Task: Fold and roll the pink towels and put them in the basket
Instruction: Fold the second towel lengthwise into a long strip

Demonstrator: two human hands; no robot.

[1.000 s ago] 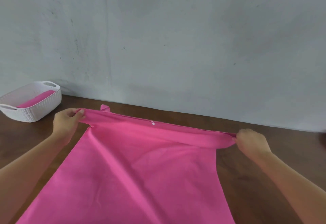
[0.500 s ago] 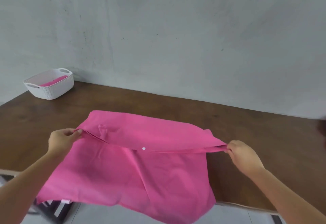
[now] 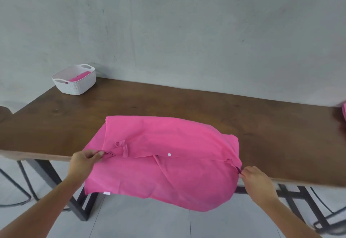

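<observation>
A pink towel [image 3: 168,138] lies folded over on the brown table [image 3: 187,103], its near part hanging past the front edge. My left hand [image 3: 84,161] pinches the towel's left corner at the table edge. My right hand [image 3: 254,179] pinches the right corner of the fold. A white basket [image 3: 74,86] stands at the table's far left corner with a rolled pink towel [image 3: 78,78] inside it.
More pink cloth [image 3: 344,112] shows at the right border of the view. A grey wall rises behind the table. Black metal table legs [image 3: 78,206] and a grey tiled floor lie below the front edge. A dark stool top [image 3: 4,110] sits at far left.
Both hands have drawn the held edge back toward me across the towel, so the far half now lies folded over on the table. The view has pulled back from the table.
</observation>
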